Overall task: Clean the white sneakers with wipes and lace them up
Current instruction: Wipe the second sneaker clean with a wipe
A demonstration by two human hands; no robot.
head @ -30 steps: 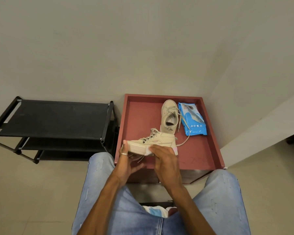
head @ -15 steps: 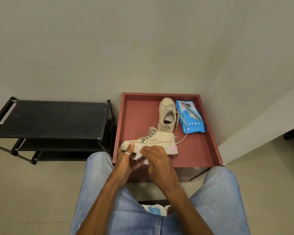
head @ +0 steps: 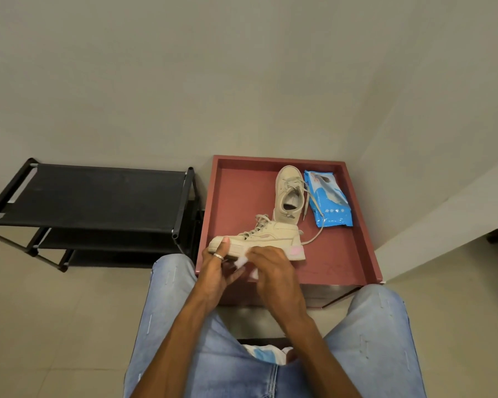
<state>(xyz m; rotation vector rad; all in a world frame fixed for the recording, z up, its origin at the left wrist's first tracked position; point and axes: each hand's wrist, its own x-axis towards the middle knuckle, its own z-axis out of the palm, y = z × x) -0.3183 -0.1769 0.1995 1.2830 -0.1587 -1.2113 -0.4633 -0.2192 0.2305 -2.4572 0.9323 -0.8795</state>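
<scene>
Since a second ago the right hand (head: 273,271) has slid leftward along the sole, its wipe (head: 243,261) now mid-sole. Left to right — black rack (head: 92,196) at left; left hand (head: 216,265) gripping the toe of the sneaker (head: 259,238), thumb on top; right hand pinching the wipe; second sneaker (head: 289,193) and blue wipes pack (head: 329,202) upper right in the red tray (head: 236,193).

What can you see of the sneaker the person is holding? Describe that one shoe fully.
The held sneaker is cream, high-topped, with a thick pale sole and a pink heel patch. It stands side-on over the red tray, toe leftward, laced. The left hand grips its toe; the right hand presses a white wipe against the sole.
</scene>
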